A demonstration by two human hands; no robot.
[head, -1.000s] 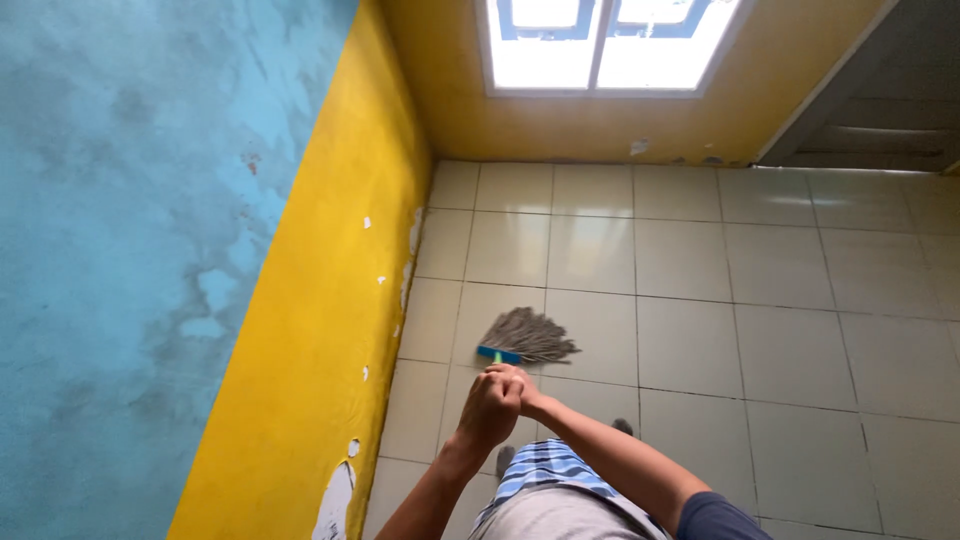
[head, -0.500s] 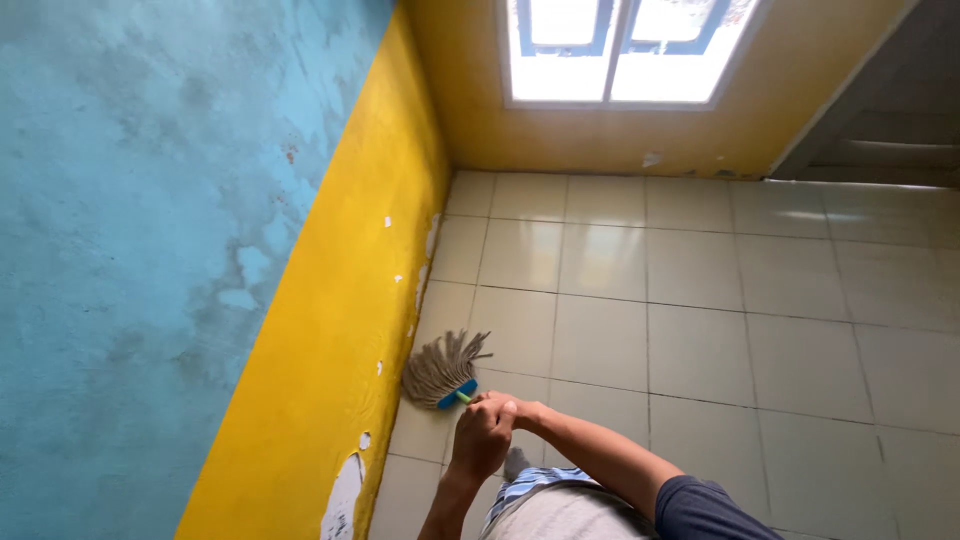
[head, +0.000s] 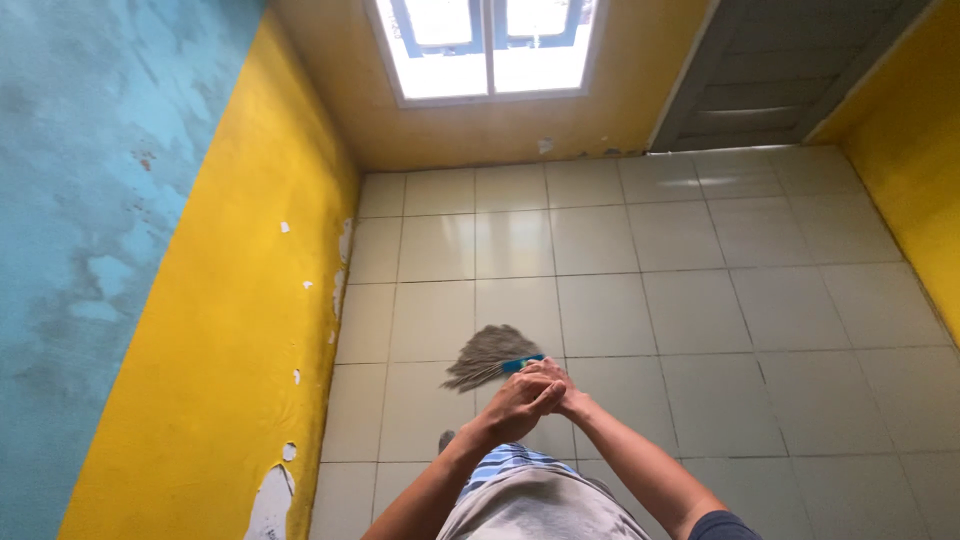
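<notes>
The grey string mop point(head: 490, 356) lies on the tiled floor point(head: 640, 300), fanning toward ten o'clock from the hands. The left hand point(head: 515, 405) and right hand point(head: 555, 385) are clenched together around its handle, with the yellow wall point(head: 230, 350) at nine o'clock

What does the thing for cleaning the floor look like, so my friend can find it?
Look at the pale tiled floor beside the yellow wall. Just past both hands lies the mop: grey strings on a blue clamp.
</notes>
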